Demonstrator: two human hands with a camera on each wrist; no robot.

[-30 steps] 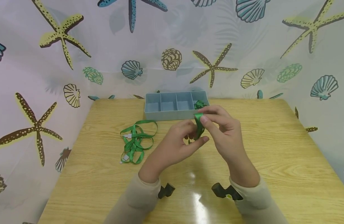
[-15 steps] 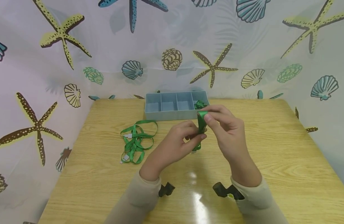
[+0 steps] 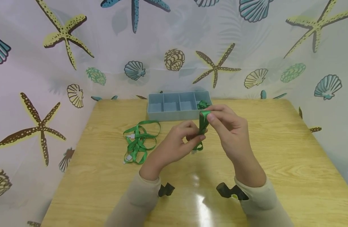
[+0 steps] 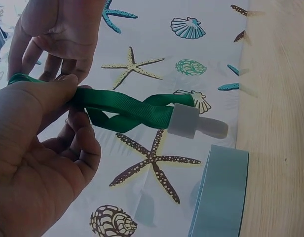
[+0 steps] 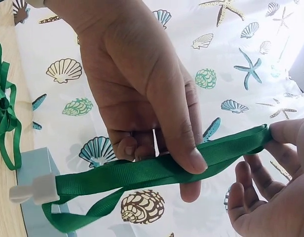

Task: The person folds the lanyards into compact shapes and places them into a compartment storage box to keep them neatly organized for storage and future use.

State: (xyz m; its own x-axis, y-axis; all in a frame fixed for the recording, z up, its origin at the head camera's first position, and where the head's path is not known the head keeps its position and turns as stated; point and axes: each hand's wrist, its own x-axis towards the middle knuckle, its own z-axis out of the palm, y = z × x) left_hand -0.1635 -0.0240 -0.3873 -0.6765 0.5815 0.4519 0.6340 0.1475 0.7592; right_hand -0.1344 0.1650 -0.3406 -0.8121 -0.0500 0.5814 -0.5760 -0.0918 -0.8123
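Both hands hold a folded green lanyard (image 3: pixel 202 122) above the table. My right hand (image 3: pixel 233 132) pinches the folded top end between thumb and fingers. Lower down, my left hand (image 3: pixel 176 140) pinches the layered ribbon about midway, thumb across it, as the right wrist view shows with the left hand (image 5: pixel 147 94). Past the left thumb, the ribbon hangs in a loose loop with a white plastic clip (image 4: pixel 184 121) at its end. A tangle of green lanyard ribbon (image 3: pixel 137 142) with white clips lies left of the left hand.
At the back of the table stands a blue-grey box (image 3: pixel 176 115) with several compartments. Its rightmost compartment contains a bunched green lanyard (image 3: pixel 203 104). A cloth printed with starfish and shells rises behind the wooden table (image 3: pixel 276 151).
The right hand has moved slightly up and right with the folded end. The left hand has closed its thumb on the ribbon, and the lower loop now shows beneath it.
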